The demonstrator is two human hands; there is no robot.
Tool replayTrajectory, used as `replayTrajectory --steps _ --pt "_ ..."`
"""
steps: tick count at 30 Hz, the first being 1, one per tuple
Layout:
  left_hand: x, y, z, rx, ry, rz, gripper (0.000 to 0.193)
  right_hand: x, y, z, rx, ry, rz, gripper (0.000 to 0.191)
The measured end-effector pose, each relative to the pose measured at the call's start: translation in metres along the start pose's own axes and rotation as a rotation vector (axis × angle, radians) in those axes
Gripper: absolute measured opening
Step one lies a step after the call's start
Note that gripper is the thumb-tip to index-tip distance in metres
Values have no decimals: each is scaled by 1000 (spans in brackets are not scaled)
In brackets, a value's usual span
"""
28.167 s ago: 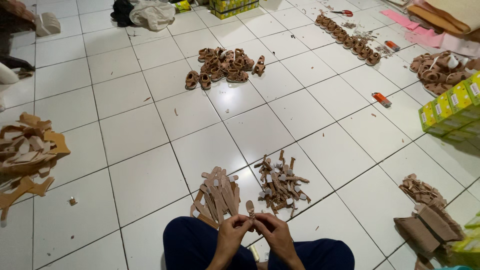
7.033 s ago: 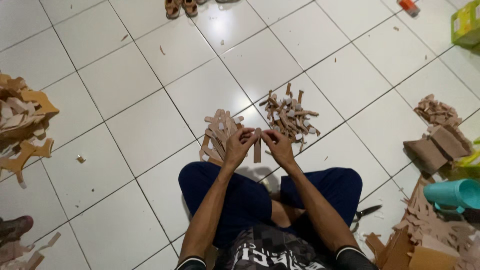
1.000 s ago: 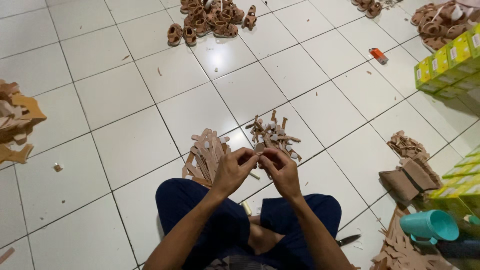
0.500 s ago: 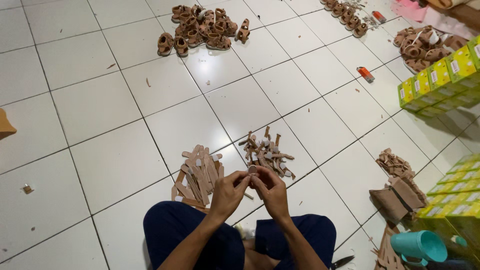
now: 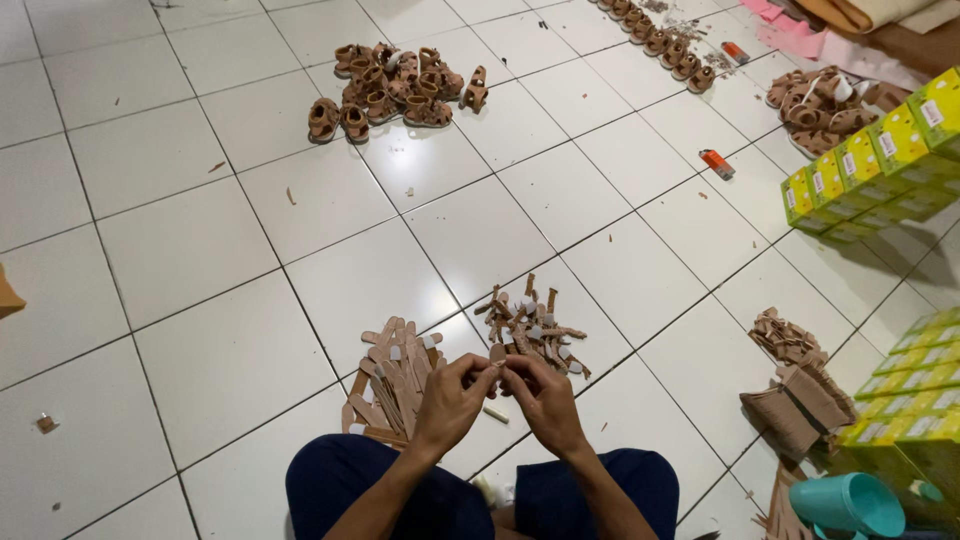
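Note:
I sit on a white tiled floor [image 5: 200, 250] with my legs in dark blue trousers. My left hand [image 5: 452, 395] and my right hand [image 5: 543, 398] meet in front of me, both pinching one small tan strap piece [image 5: 497, 354] between the fingertips. Just beyond my left hand lies a flat pile of tan straps [image 5: 392, 380]. A looser heap of tan strap pieces with white tabs [image 5: 532, 325] lies beyond my right hand.
A heap of small brown sandals [image 5: 395, 88] lies far ahead, with more sandals [image 5: 665, 40] at the upper right. Yellow-green boxes [image 5: 870, 165] stack on the right. A red lighter [image 5: 716, 163], tan cut pieces [image 5: 795, 385] and a teal cup [image 5: 850, 503] are nearby.
The view has tilted up and away, showing more of the floor ahead. My hands stay together on the small strap piece, with the fingers working it slightly.

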State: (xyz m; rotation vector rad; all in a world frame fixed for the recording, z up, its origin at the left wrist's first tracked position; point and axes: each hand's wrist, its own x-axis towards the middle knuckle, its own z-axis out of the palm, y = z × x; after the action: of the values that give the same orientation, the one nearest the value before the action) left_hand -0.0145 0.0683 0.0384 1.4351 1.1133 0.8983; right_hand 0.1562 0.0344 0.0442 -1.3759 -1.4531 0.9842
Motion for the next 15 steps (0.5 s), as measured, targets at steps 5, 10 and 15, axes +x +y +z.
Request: replayTrajectory --steps 5,10,15 --pt "-6 16 4 122 -25 78 23 -9 -4 -13 -122 62 -2 22" --pt "-16 31 20 182 -31 238 19 -28 1 -20 169 120 84 24" --pt "-25 43 36 97 -61 97 20 -38 3 -26 343 214 68 27"
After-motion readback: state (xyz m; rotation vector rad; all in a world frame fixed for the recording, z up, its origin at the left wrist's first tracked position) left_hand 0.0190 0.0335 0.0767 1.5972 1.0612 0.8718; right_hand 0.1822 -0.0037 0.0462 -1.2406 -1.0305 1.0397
